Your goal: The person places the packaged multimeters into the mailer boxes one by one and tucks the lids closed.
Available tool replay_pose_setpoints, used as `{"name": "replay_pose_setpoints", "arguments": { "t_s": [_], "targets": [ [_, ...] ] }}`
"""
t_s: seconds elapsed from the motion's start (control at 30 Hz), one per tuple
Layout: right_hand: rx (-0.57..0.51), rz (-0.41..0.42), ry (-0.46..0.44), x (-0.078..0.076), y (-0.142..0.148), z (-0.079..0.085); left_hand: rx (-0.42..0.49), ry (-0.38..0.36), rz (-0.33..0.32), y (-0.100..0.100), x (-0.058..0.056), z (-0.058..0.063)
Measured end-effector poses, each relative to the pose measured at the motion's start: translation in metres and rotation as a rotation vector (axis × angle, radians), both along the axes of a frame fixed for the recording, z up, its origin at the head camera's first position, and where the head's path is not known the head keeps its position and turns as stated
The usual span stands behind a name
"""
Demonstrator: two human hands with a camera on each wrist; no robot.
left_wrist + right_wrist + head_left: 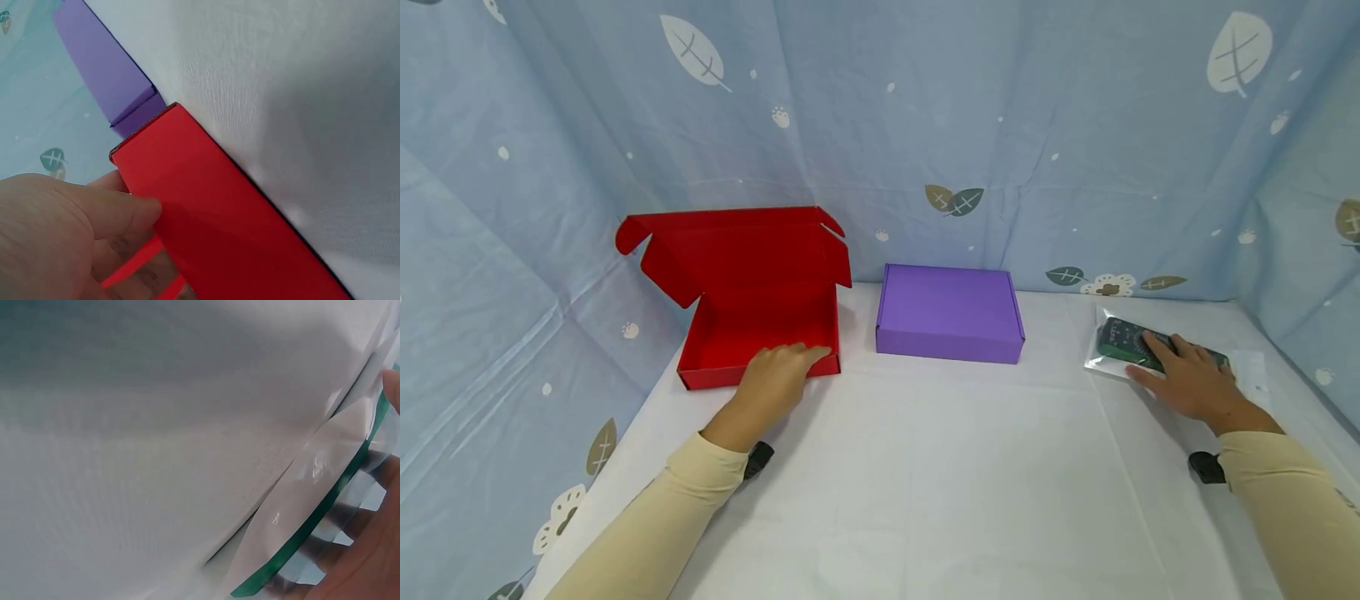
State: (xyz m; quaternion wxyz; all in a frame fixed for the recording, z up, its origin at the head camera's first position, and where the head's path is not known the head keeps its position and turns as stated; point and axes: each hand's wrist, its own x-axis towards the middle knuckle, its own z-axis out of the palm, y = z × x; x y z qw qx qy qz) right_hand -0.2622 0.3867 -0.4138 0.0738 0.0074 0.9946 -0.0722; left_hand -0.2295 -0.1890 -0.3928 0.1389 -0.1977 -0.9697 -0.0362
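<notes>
In the head view, my left hand (775, 379) is at the front wall of an open red cardboard box (715, 377) with its lid raised. The left wrist view shows the thumb (147, 212) on the wall's outer face and the other fingers behind it, pinching the wall. My right hand (1191, 383) rests with spread fingers on a flat, dark item with a green edge (1123, 340) inside a clear plastic bag (1097, 360). In the right wrist view the item's green edge (312, 519) shows through the bag, with the fingers lying across its top.
A closed purple box (951, 312) stands between the red box and the bagged item, near the back. The table has a white cloth (970, 475). Behind and at both sides hangs a blue curtain (880, 125) with leaf prints.
</notes>
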Motion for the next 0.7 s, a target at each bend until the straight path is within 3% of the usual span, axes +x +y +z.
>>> {"name": "replay_pose_setpoints", "arguments": {
  "t_s": [0.7],
  "targets": [
    [0.038,-0.012,0.021,0.015,-0.006,0.006,-0.062,-0.039,-0.038,0.005,0.03,0.004]
  ]
}}
